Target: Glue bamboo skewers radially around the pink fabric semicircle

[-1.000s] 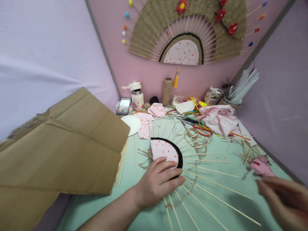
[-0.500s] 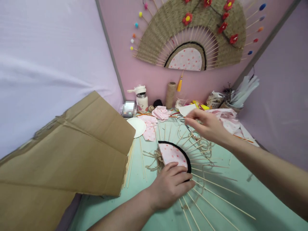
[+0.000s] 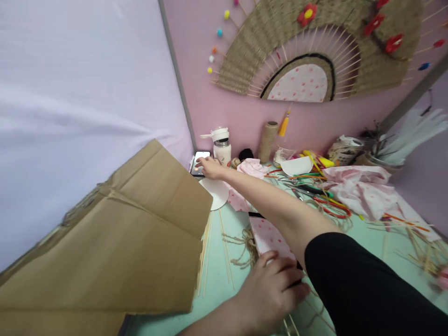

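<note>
My right hand [image 3: 212,168] reaches across to the far left corner, fingers extended over the lit screen of a phone [image 3: 202,158] leaning there. Whether a fingertip touches the glass I cannot tell. My left hand [image 3: 269,294] grips the lower part of a handmade fan, its fingers bent over the pink dotted half-circle base [image 3: 269,235] with black edging. Thin sticks radiate from that base, mostly hidden by my right arm and left hand. A twine bow [image 3: 248,245] lies against its straight edge.
A large cardboard sheet [image 3: 150,233] covers the left. Behind stand a white bottle [image 3: 222,151] and a twine spool [image 3: 268,141]. A white paper disc [image 3: 215,193] lies by the cardboard. Pink cloth [image 3: 367,191] and cords are to the right; a finished fan [image 3: 241,65] hangs on the wall.
My right hand has gone from above the tools at the middle back to the phone at the far left. My left hand stays on the fan; the view has turned left.
</note>
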`<move>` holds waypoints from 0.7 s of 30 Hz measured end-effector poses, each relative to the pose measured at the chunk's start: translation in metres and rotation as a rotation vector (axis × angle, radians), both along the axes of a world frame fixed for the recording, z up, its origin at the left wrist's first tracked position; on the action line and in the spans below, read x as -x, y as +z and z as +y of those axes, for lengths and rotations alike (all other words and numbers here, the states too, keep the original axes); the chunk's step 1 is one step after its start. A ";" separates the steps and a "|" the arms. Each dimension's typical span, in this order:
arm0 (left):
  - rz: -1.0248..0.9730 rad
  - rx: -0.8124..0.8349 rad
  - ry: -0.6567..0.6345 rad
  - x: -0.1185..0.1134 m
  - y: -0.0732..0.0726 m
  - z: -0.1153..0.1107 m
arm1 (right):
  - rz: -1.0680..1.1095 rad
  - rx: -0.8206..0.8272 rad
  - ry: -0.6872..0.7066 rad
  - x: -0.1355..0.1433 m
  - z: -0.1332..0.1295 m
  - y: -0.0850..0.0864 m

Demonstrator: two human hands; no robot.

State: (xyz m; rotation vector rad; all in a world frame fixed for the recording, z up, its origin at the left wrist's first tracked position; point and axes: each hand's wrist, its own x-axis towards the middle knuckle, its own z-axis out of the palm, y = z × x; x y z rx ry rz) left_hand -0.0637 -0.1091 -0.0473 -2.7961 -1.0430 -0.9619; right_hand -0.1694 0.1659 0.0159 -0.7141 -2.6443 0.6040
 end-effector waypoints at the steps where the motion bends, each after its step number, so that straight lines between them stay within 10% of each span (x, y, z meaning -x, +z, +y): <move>1: 0.012 0.006 0.005 0.000 -0.001 0.001 | -0.010 -0.002 -0.004 0.006 0.003 -0.004; 13: 0.037 0.030 -0.008 0.002 0.001 0.001 | 0.022 -0.030 -0.159 -0.005 0.002 -0.004; 21: 0.016 0.047 -0.005 0.003 0.008 -0.003 | 0.027 0.003 -0.065 -0.108 -0.042 0.035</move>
